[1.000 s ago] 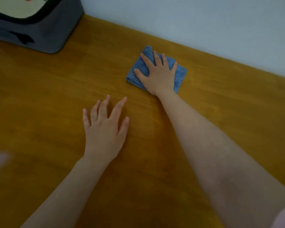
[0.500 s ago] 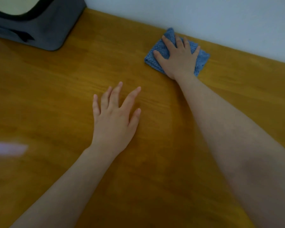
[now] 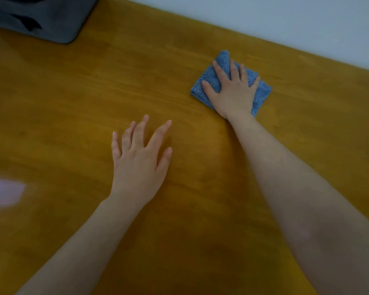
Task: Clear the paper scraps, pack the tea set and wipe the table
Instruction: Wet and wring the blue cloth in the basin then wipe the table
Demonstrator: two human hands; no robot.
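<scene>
A folded blue knitted cloth [image 3: 262, 92] lies on the wooden table [image 3: 73, 103] near the far edge by the wall. My right hand [image 3: 232, 92] presses flat on the cloth with straight, spread fingers. My left hand [image 3: 140, 158] rests flat on the bare table top, fingers spread, some way to the near left of the cloth. No paper scraps or tea set pieces show in the view.
A dark grey fabric bag [image 3: 41, 18] stands at the far left corner of the table. A pale wall [image 3: 285, 15] runs along the table's far edge. A blurred pale patch [image 3: 4, 192] shows at the left edge.
My right hand slid the cloth to the right along the far edge, then drew it a little back toward me. My left hand stayed flat on the table.
</scene>
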